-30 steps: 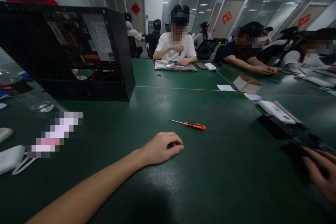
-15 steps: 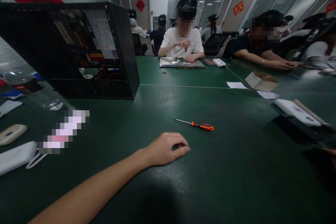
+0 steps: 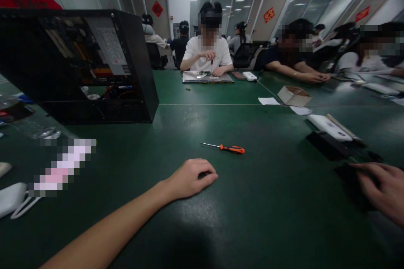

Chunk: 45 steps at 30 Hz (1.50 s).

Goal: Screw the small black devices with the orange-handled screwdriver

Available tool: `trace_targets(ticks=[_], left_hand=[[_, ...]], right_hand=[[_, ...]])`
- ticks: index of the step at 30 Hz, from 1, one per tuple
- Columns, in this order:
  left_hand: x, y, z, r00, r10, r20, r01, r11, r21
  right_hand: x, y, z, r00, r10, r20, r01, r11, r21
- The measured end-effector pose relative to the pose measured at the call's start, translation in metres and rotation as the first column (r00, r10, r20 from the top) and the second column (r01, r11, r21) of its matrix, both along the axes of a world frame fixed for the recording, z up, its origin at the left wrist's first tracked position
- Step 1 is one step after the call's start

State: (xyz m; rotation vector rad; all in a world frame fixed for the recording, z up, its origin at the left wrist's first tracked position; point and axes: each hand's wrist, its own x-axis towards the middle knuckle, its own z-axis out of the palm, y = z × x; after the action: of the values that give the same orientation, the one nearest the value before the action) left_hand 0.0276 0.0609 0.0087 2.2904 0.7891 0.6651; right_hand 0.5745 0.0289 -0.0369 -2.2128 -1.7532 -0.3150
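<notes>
My left hand [image 3: 192,178] rests on the green table with its fingers curled and the thumb against the fingertips, and no object shows in it. Just beyond it lies a screwdriver [image 3: 232,149] with an orange and black handle, its metal shaft pointing left, apart from the hand. My right hand [image 3: 380,187] is at the right edge, partly out of view, with thumb and fingers drawn together over a dark patch. Whatever they hold there is too dark to make out. Close to it lie a black box [image 3: 328,145] and a white device [image 3: 331,127].
An opened black computer case [image 3: 142,71] stands at left, beside a plastic bottle [image 3: 28,122] and a white power bank [image 3: 12,197]. A small open carton [image 3: 293,96] and paper [image 3: 268,101] lie further back. Across the table, a person [image 3: 206,50] works with a screwdriver.
The view has turned to the right, so things appear shifted left. More of my right hand has come into view at the right edge. My left hand stays beside the screwdriver.
</notes>
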Motion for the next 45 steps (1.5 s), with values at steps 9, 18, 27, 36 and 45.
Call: trace_targets(ticks=[9,18,27,36,45], left_hand=[[-0.002,0.004,0.002,0.97,0.226,0.086,-0.214,0.968,-0.13],[-0.004,0.012,-0.003,0.912,0.353,0.208,-0.272,0.902,-0.335],[-0.006,0.01,-0.006,0.891,0.344,0.297,-0.3,0.936,-0.184],[-0.007,0.009,0.004,0.965,0.212,0.153,-0.192,0.972,-0.136],[-0.004,0.009,0.004,0.97,0.223,0.099,-0.209,0.969,-0.134]], right_hand=[[-0.054,0.028,0.068,0.999,0.006,0.05,0.001,0.991,-0.13],[-0.086,0.108,0.091,0.992,0.125,0.022,-0.107,0.922,-0.372],[-0.302,0.044,0.08,0.542,0.802,-0.25,-0.84,0.527,-0.129],[-0.305,0.065,0.036,0.389,0.843,-0.372,-0.799,0.509,0.319],[-0.277,0.087,0.026,0.581,0.744,-0.33,-0.763,0.639,0.096]])
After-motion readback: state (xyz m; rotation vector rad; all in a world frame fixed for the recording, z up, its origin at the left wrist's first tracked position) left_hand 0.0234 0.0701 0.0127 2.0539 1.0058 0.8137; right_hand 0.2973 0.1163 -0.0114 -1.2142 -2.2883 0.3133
